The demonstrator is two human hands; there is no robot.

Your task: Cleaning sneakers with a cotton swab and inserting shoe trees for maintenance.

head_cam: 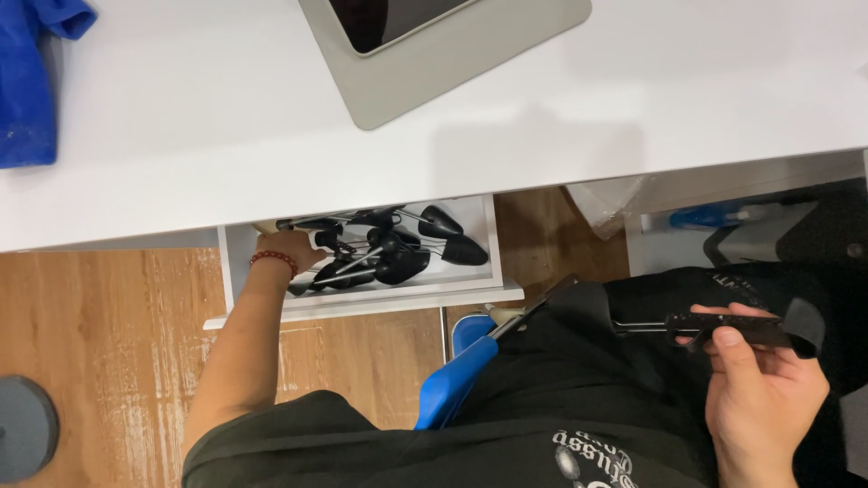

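Scene: a person sits at a white desk (226,136) with a shallow white drawer (362,303) pulled out below its edge.
Drawer contents: a tangle of black shoe trees (398,253), rounded toe pieces joined by thin metal rods, piled loosely and overlapping.
Left hand (291,248): reaches into the left part of the drawer, a red bead bracelet (274,259) at the wrist. The fingers are curled down onto the left end of the pile; whether they have closed fully round a piece cannot be told, since the desk edge and the pile hide the fingertips.
Right hand (759,389): held over the lap, well apart from the drawer. Thumb on top and fingers beneath are clamped on one black shoe tree (732,327), which lies roughly level and points left.
Handling advice: the rods in the drawer look interlocked. In my judgement a piece lifts cleanest if taken by its rounded end and drawn out along its own length, not pulled upward through the others.
Surroundings: a grey mat (434,68) with a dark tablet (380,18) lies on the desk; a blue cloth (32,81) lies at its far left.
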